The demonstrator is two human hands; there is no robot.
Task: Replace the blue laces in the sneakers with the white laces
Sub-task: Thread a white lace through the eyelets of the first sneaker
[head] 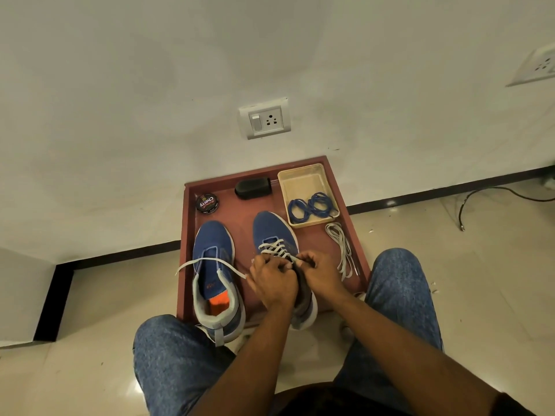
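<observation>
Because the white lace [277,249] is soft and limp, both hands, left [271,282] and right [319,270], pinch it near its ends at the right sneaker [270,228].

Right sneaker [271,232] collar hidden under hands; fingers' [303,261] grip unclear.

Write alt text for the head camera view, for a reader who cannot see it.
Both hands, left and right, pinch a white lace at the upper eyelets of the right-side blue sneaker on a reddish tray. The other sneaker is unlaced; blue laces lie in a beige dish, a spare white lace beside it.
</observation>
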